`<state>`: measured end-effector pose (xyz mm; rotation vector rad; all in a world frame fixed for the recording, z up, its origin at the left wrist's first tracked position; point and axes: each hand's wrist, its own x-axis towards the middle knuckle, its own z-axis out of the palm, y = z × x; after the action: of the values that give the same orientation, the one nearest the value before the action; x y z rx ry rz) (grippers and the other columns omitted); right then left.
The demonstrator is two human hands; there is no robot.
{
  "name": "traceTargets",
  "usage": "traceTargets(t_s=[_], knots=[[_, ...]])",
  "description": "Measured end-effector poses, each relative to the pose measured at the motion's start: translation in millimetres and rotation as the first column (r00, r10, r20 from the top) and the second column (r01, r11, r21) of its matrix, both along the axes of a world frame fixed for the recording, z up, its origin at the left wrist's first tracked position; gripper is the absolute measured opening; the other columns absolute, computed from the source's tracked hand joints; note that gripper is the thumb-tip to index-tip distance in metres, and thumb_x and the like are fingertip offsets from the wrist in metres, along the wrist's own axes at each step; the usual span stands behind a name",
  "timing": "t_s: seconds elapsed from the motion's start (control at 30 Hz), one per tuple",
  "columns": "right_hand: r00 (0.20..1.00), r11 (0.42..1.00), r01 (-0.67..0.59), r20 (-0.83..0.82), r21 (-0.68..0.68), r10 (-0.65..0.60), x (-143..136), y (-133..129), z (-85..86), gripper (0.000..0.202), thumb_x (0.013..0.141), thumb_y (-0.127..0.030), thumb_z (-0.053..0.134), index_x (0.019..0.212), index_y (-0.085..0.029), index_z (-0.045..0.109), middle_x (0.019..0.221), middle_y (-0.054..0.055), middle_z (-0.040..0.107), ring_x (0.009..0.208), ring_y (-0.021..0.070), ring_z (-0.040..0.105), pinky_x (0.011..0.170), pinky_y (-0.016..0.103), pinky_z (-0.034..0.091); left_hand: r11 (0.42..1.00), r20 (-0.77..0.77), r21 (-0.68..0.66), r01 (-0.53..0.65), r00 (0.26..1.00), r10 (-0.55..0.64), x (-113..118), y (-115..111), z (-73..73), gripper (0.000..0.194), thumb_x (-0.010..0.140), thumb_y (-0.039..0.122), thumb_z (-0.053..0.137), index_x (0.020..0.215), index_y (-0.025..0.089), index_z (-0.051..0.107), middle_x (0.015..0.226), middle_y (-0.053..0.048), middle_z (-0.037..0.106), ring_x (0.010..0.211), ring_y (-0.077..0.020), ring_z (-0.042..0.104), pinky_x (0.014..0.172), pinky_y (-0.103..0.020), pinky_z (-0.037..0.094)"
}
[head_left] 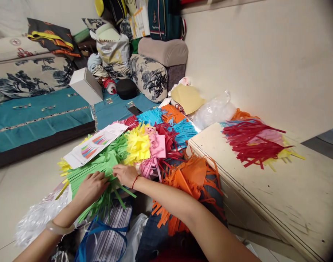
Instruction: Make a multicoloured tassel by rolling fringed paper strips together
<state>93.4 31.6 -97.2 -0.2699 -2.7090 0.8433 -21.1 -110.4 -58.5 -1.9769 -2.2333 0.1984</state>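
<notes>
Green fringed tissue paper [86,170] lies spread in front of me, its cut strips fanning downward. My left hand [94,185] rests on it palm down, fingers slightly bent over the strips. At the uncut band on its right side, my right hand [125,175] pinches the paper between thumb and fingers. Just beyond are yellow fringed paper [138,143] and pink fringed paper [157,145]. A printed sheet [95,145] showing coloured tassels lies on the pile. Orange fringed paper [192,173] drapes over my lap beside my right forearm.
To the right stands a cream wooden surface [265,193] bearing red fringed paper [254,142]. Clear plastic bags [214,111] lean by the wall. Below my hands is a blue-handled bag [109,233]. A teal-covered sofa [40,112] with a white box [86,85] stands behind.
</notes>
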Motion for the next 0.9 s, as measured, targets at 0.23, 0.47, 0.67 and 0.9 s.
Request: traceTargets(t_s=[0.23, 0.47, 0.67, 0.9], knots=[[0.997, 0.938, -0.076, 0.026, 0.339, 0.072, 0.9, -6.9, -2.6, 0.023, 0.091, -0.031, 0.051, 0.095, -0.02, 0.07, 0.137, 0.003, 0.052, 0.111, 0.0244, 0.049, 0.088, 0.041, 0.041, 0.996, -0.008, -0.057, -0.075, 0.997, 0.075, -1.4, -4.5, 2.8, 0.028, 0.085, 0.021, 0.046, 0.066, 0.019, 0.067, 0.07, -0.009, 0.061, 0.079, -0.027, 0.058, 0.067, -0.035, 0.037], [0.999, 0.977, -0.042, 0.014, 0.208, 0.039, -5.6, -4.0, -8.7, 0.027, 0.091, -0.042, 0.054, 0.094, -0.022, 0.072, 0.127, 0.001, 0.061, 0.11, 0.0224, 0.05, 0.09, 0.041, 0.037, 0.996, 0.111, -0.061, -0.059, 0.992, 0.066, -17.2, -1.7, 4.7, 0.026, 0.087, 0.027, 0.048, 0.08, 0.021, 0.072, 0.074, -0.007, 0.062, 0.08, -0.0248, 0.056, 0.069, -0.033, 0.037], [0.998, 0.987, -0.067, 0.029, 0.144, 0.064, -4.3, -3.2, -13.0, 0.023, 0.086, -0.037, 0.064, 0.105, -0.024, 0.07, 0.134, 0.003, 0.055, 0.117, 0.0228, 0.047, 0.094, 0.041, 0.035, 0.996, 0.165, -0.055, -0.066, 0.983, 0.074, -20.9, 5.1, 14.3, 0.025, 0.086, 0.029, 0.051, 0.075, 0.02, 0.072, 0.071, -0.006, 0.063, 0.077, -0.0229, 0.053, 0.068, -0.032, 0.035], [1.0, 0.995, -0.017, 0.025, 0.094, 0.015, -3.6, -5.0, -10.1, 0.021, 0.088, -0.038, 0.061, 0.1, -0.024, 0.071, 0.129, 0.001, 0.06, 0.113, 0.0212, 0.052, 0.093, 0.04, 0.035, 0.996, 0.148, -0.074, -0.049, 0.987, 0.059, -23.5, 11.3, 12.7, 0.02, 0.083, 0.028, 0.056, 0.072, 0.019, 0.069, 0.073, -0.007, 0.063, 0.08, -0.0245, 0.053, 0.07, -0.033, 0.036]])
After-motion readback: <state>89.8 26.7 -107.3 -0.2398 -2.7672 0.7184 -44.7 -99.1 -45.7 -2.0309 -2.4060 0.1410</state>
